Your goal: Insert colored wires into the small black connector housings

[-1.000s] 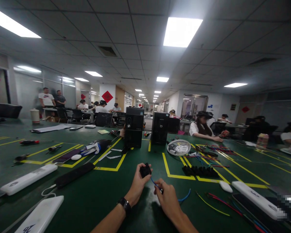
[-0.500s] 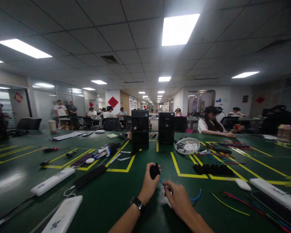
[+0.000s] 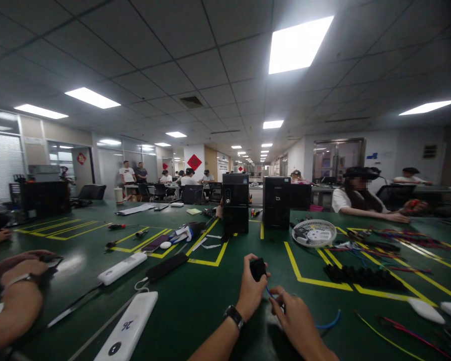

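Note:
My left hand [image 3: 249, 293], with a black watch on its wrist, closes its fingers round a small black block [image 3: 257, 268] above the table. Just right of it, my right hand [image 3: 296, 317] pinches a blue wire [image 3: 268, 291] between thumb and fingers. The wire runs up to the underside of the block; where it meets the block is hidden by my left hand. A curved blue wire end [image 3: 332, 321] shows to the right of my right hand; whether it is the same wire, I cannot tell.
Two black computer towers [image 3: 235, 205] stand ahead on the green table. A white round basket [image 3: 328, 234], a row of black blocks [image 3: 364, 277] and loose wires [image 3: 383, 336] lie to the right. White power strips [image 3: 130, 328] lie left, near another person's hands [image 3: 22, 271].
The view has swung left, so the scene sits further right and another person's arms appear at the left. My hands keep hold of the black block and the blue wire.

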`<state>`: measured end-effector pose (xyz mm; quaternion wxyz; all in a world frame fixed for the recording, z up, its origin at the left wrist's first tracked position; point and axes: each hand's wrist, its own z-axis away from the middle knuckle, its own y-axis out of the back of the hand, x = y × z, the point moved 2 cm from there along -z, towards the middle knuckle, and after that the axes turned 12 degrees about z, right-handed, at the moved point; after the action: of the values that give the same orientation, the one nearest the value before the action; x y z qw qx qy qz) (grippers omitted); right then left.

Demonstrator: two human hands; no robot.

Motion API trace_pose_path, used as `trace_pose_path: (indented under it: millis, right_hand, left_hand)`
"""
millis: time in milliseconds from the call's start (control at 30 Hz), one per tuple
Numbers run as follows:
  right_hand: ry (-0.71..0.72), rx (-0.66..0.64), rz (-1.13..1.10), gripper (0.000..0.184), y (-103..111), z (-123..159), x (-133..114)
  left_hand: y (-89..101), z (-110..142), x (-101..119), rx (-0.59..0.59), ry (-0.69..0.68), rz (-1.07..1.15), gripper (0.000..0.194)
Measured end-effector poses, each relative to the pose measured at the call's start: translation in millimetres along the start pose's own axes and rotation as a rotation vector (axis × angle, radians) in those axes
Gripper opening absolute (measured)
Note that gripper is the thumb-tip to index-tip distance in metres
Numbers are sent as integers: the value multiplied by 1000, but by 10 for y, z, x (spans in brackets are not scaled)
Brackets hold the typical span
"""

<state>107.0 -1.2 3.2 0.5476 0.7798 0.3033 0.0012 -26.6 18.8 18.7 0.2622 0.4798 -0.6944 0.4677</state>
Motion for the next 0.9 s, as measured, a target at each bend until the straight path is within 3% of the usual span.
trace_pose_path:
  millis: [100, 300, 367, 433, 567, 700, 800, 900]
  right_hand:
    - [-17, -31, -8, 33, -28, -21, 13]
    - [0, -24, -30, 35, 45, -27, -8]
    - [15, -24, -56, 35, 64, -11, -53]
    - [19, -41, -68, 33, 52, 5, -111]
    - [-3, -92, -6, 29, 30, -1, -185]
    - [9, -67, 76, 33, 174, -49, -178]
    - [32, 2, 176, 37, 254, -50, -190]
    - [76, -8, 294, 38, 172, -18, -242]
  left_hand:
    - [-3, -33, -30, -10, -10, -46, 43]
    - [38, -91, -5, -80, 181, 85, 70]
    - [71, -118, 4, -71, 223, 153, 62]
    - [109, -150, -32, 10, 231, 211, 52]
    - [150, -192, -173, 169, 160, 166, 51]
    - [102, -200, -199, 180, 82, 86, 41]
    - [31, -206, -164, 216, 129, 259, 38]
    - [-8, -208, -139, 259, 216, 492, 35]
